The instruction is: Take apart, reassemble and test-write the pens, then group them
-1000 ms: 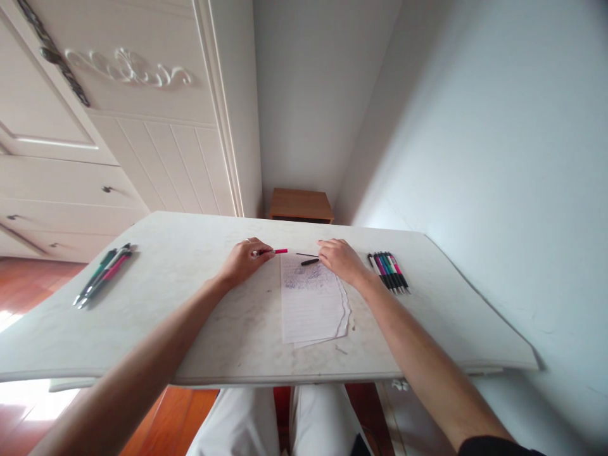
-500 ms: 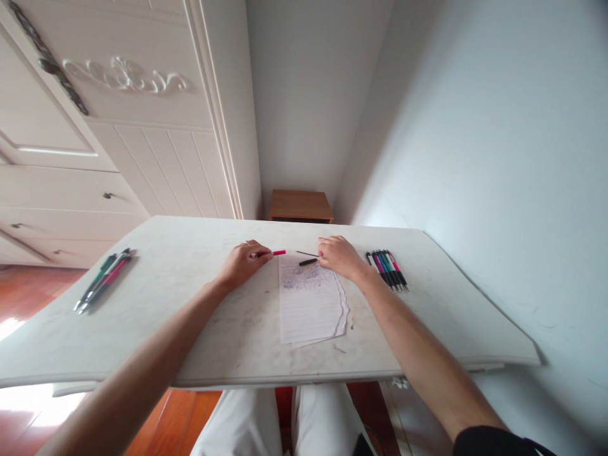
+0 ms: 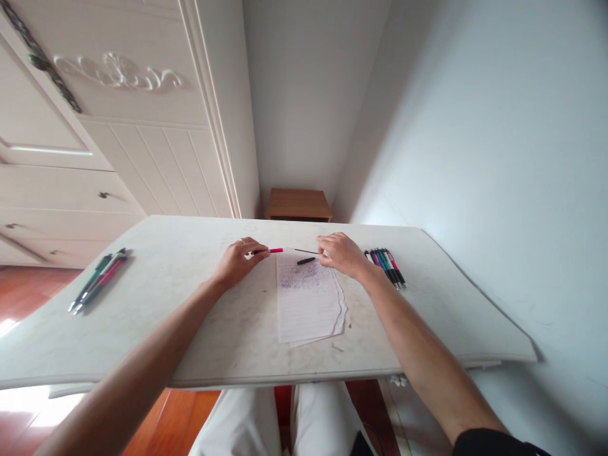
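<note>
My left hand is closed around a pink pen barrel, whose pink end points right over the top edge of the paper. Facing it, my right hand pinches a thin dark pen refill that points left toward the barrel; a gap lies between the two. Below the refill, a short black pen grip rests on the scribbled part of the lined paper sheets. The sheets have a torn right edge.
A row of several pens lies right of my right hand. More pens lie at the far left of the white table. A wall borders the right side, a white cabinet the left. A small wooden stand is behind.
The fingers of my right hand have shifted slightly on the refill. Both hands otherwise stay in nearly the same place; the whole view has moved a little.
</note>
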